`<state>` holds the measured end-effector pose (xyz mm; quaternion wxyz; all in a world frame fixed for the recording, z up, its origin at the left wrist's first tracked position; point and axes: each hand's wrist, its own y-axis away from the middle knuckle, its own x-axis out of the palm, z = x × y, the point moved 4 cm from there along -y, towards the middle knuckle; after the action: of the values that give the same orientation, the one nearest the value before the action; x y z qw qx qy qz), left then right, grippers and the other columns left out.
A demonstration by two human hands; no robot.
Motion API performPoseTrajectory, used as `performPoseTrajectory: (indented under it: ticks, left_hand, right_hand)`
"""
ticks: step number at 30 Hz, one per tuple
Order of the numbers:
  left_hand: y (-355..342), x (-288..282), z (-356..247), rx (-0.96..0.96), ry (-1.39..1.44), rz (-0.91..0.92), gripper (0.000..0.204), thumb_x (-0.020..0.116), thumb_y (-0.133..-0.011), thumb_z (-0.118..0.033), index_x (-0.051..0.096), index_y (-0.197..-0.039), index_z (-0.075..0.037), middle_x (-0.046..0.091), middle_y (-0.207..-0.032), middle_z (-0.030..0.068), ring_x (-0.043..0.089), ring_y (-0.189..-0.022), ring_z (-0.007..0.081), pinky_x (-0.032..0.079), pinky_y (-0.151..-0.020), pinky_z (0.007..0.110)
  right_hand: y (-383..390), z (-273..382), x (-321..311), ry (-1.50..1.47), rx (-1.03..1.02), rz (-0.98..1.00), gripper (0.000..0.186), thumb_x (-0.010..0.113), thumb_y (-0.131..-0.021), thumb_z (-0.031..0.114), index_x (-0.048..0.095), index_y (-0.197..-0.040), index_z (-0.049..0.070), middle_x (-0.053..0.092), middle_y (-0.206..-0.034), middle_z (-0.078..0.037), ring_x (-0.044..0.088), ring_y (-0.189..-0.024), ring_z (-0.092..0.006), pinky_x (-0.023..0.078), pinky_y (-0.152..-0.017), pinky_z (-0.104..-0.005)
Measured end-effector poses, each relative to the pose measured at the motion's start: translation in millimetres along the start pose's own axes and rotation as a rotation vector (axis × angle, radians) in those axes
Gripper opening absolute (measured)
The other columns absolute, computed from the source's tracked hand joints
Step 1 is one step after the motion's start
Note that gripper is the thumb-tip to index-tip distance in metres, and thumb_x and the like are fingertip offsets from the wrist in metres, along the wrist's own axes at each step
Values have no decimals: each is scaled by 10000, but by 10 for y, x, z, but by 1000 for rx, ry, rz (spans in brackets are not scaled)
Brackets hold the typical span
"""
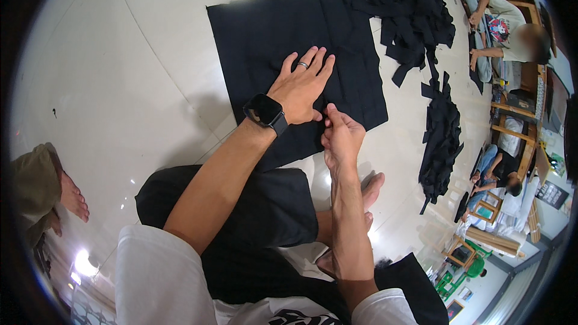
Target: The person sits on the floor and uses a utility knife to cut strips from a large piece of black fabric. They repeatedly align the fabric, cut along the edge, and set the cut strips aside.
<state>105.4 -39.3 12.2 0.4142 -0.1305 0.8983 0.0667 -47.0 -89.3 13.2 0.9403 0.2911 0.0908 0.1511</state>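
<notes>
A stack of flat black fabric pieces (265, 30) lies on the pale tiled floor in front of me. My left hand (301, 84), wearing a ring and a black wrist watch, presses flat on the fabric with fingers spread. My right hand (342, 135) sits just beside it at the near edge of the fabric, with its fingertips pinched on that black edge. I sit cross-legged, my bare feet showing under my right forearm.
A heap of black fabric strips (409, 6) lies at the far right, and a smaller pile (442, 138) lies to the right. Another person's bare feet (72, 198) are at the left. People sit by wooden furniture (512, 126) on the right.
</notes>
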Motion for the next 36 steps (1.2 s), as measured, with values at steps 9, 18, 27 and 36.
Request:
performPoseTrajectory:
  ticks: [9, 18, 27, 36]
  left_hand:
    - [-89, -191, 261, -64, 294, -173, 814, 722, -855, 63, 388, -1587, -59, 614, -1435, 190, 541, -1360, 385, 416, -1145, 488]
    - [-83, -206, 231, -60, 255, -193, 851, 699, -833, 115, 359, -1595, -46, 628, -1424, 176, 580, -1316, 380, 457, -1120, 476]
    - [-78, -198, 238, -74, 276, -182, 815, 698, -842, 103, 394, -1580, -61, 605, -1447, 163, 575, -1315, 368, 451, -1121, 480]
    - [-70, -231, 201, -95, 278, -171, 785, 695, -847, 101, 422, -1566, -57, 601, -1445, 172, 561, -1322, 384, 453, -1120, 476]
  right_hand:
    - [73, 25, -61, 20, 67, 4, 310, 754, -982, 233, 651, -793, 10, 496, -592, 33, 346, -409, -44, 244, -388, -245]
    - [-23, 74, 103, 7, 1, 19, 281, 753, -978, 210, 678, -839, -22, 542, -666, 10, 377, -437, -43, 279, -392, -242]
    - [13, 56, 48, -37, 66, 12, 249, 743, -980, 193, 699, -874, -28, 564, -690, 2, 383, -438, -41, 271, -386, -229]
    - [-38, 142, 194, -28, 33, 23, 246, 737, -984, 197, 704, -893, -29, 580, -708, -6, 400, -448, -44, 280, -390, -228]
